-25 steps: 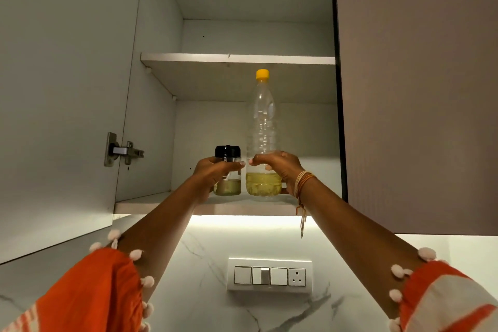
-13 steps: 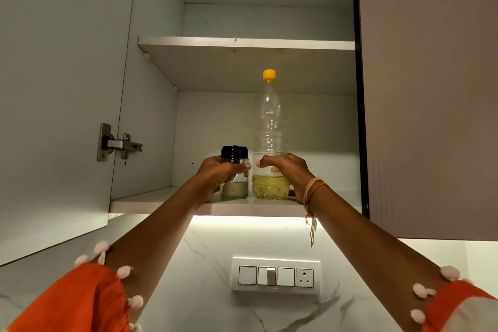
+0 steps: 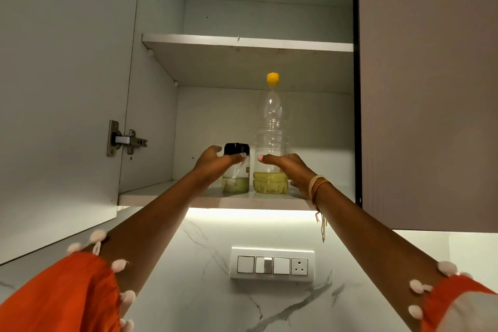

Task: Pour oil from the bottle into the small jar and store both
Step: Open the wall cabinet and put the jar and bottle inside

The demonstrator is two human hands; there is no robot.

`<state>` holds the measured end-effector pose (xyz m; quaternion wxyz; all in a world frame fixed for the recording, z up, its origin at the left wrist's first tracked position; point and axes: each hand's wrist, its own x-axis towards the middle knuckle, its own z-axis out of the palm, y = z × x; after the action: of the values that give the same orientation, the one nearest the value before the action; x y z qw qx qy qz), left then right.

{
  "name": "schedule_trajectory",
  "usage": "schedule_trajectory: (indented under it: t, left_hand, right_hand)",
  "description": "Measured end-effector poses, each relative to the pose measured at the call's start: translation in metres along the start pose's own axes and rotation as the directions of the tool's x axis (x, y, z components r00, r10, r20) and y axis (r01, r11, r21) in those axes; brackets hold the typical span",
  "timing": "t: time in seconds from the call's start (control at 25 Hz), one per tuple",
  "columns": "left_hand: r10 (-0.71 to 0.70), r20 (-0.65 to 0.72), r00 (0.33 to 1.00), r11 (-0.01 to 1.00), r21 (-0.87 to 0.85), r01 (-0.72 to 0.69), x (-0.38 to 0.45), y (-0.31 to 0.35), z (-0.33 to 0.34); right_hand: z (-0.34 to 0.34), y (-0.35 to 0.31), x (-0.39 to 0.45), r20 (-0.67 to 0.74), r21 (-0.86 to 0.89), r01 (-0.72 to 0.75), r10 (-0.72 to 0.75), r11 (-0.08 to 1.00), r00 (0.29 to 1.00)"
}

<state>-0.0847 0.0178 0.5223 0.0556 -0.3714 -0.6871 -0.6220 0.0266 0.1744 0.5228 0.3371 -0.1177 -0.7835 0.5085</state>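
Observation:
The small glass jar (image 3: 236, 183), with a black lid and some oil in it, stands on the lower cabinet shelf (image 3: 167, 197). Right beside it stands the tall clear plastic bottle (image 3: 271, 127) with a yellow cap and a low layer of oil. My left hand (image 3: 215, 163) is at the jar's left side, fingers stretched across its front and thumb lifted off. My right hand (image 3: 287, 167) is at the bottle's right side, fingers straight across its front, not wrapped around it.
The cabinet door (image 3: 59, 105) stands open on the left with its hinge (image 3: 125, 139) showing. An upper shelf (image 3: 248, 44) is above the bottle's cap. A closed door (image 3: 431, 89) is on the right. A switch plate (image 3: 272, 264) sits on the marble wall below.
Both hands gripped the jar and bottle a second ago while setting them on the shelf. Now the fingers have straightened and loosened, and both containers stand on the shelf.

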Motion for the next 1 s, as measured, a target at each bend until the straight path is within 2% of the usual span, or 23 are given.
schedule_trajectory:
  t: [0.24,0.36,0.48,0.56,0.72,1.0]
  left_hand:
    - [0.076,-0.001,0.997,0.948,0.309,-0.072,-0.039,0.007,-0.022]
    - [0.100,-0.003,0.995,0.858,0.507,-0.085,-0.062,0.008,-0.024]
    - [0.196,0.028,0.980,0.715,0.681,-0.162,-0.098,0.016,-0.027]
    - [0.236,0.056,0.970,0.637,0.745,-0.198,-0.118,0.025,-0.030]
    - [0.262,0.088,0.961,0.516,0.829,-0.216,-0.154,0.046,-0.037]
    - [0.279,0.077,0.957,0.511,0.832,-0.216,-0.245,0.100,-0.044]
  right_hand:
    - [0.004,-0.006,-0.042,-0.172,-0.230,-0.008,-0.032,0.973,0.985]
    - [0.011,-0.003,-0.071,-0.225,-0.408,0.028,-0.131,0.912,0.966]
    - [0.016,0.001,-0.107,-0.194,-0.704,0.075,-0.294,0.706,0.936]
    - [0.014,0.000,-0.130,-0.149,-0.811,0.099,-0.368,0.577,0.918]
    - [0.007,-0.012,-0.172,-0.106,-0.841,0.132,-0.400,0.525,0.910]
    - [-0.012,-0.045,-0.266,-0.038,-0.864,0.162,-0.382,0.477,0.923]
